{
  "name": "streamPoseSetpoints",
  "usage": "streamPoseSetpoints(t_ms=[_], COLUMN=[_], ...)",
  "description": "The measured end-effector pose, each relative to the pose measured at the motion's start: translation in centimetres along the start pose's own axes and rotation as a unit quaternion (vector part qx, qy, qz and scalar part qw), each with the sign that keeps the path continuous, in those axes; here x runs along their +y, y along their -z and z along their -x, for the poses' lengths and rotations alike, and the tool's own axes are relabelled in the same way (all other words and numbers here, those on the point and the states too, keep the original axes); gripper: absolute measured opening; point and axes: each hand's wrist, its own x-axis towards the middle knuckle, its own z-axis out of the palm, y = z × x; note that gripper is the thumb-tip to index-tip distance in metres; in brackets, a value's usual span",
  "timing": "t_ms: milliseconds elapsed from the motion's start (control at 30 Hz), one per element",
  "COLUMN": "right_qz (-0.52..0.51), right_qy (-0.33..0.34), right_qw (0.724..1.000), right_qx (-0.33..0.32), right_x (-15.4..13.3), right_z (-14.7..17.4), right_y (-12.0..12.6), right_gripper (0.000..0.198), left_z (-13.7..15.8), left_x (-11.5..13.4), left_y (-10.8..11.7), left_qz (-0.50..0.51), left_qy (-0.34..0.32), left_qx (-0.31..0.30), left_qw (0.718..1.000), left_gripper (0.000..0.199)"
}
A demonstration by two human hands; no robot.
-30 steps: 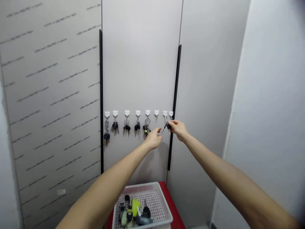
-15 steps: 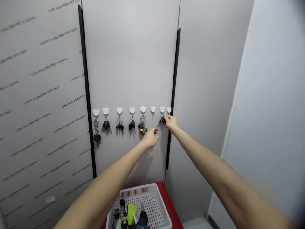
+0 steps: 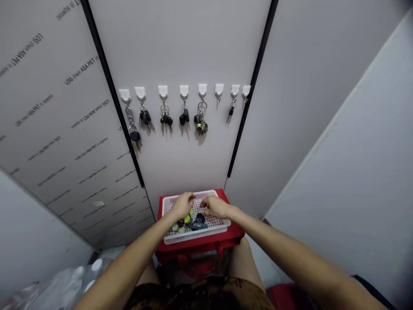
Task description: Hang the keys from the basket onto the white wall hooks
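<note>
Both hands reach over a white perforated basket [image 3: 224,224] holding several key sets. My left hand [image 3: 183,206] is over its left half, close to a yellow-green key fob [image 3: 188,216], fingers loosely curved with nothing visible in them. Toward the middle, my right hand [image 3: 216,207] points its bent, parted fingers down near a dark key set [image 3: 200,218]; no held item shows. A dark tag with pale digits [image 3: 197,226] lies in front. On the wall, a dark bunch of keys [image 3: 230,113] hangs from a white hook [image 3: 235,89], away from both hands.
Several more key bunches [image 3: 165,118] hang along the row of white hooks [image 3: 183,91]. Black strips [image 3: 251,90] border the panel. The basket rests on a red box-like support [image 3: 235,231] between the person's knees. Clear plastic bottles [image 3: 77,273] stand at lower left.
Both hands have come down from the hooks to the basket. The right hand has let go of the dark keys, which now hang on their hook. The view has tilted downward.
</note>
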Motion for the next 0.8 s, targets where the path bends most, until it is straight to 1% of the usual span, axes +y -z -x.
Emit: streamPoseSetpoints(t_ms=[67, 133, 233, 433, 533, 700, 767, 800], right_qz=[0.022, 0.028, 0.014, -0.007, -0.002, -0.017, -0.050, -0.078], right_qy=[-0.043, -0.066, -0.054, 0.013, 0.037, 0.024, 0.007, -0.009], right_qw=[0.999, 0.997, 0.998, 0.997, 0.996, 0.996, 0.995, 0.994], right_qx=[-0.012, -0.010, -0.023, -0.073, -0.079, -0.085, -0.089, -0.079], right_x=[-0.1, -0.2, -0.3, 0.0, 0.0, -0.4, -0.2, 0.0], right_z=[-0.1, -0.4, -0.8, -1.0, -0.8, -0.5, -0.7, -0.8], right_y=[-1.3, -2.0, -2.5, -3.0, -3.0, -2.9, -2.8, -2.7], right_gripper=[0.038, 0.042, 0.042, 0.026, 0.022, 0.036, 0.031, 0.026], left_z=[0.7, 1.2, 1.2, 0.5, 0.5, 0.9, 1.1, 1.1], left_x=[-1.1, -1.8, -2.3, -3.0, -3.2, -3.3, -3.3, -3.3], left_y=[-0.6, -1.0, -1.2, -1.7, -1.8, -1.9, -1.8, -1.8], left_qz=[-0.014, -0.022, -0.024, 0.014, 0.031, 0.031, 0.035, 0.041], left_qy=[0.004, 0.008, 0.009, 0.007, 0.005, 0.012, 0.017, 0.019], left_qx=[-0.011, -0.016, -0.017, -0.021, -0.011, -0.001, 0.005, 0.008], left_qw=[1.000, 1.000, 1.000, 1.000, 0.999, 0.999, 0.999, 0.999], left_gripper=[0.024, 0.021, 0.021, 0.021, 0.020, 0.020, 0.020, 0.020])
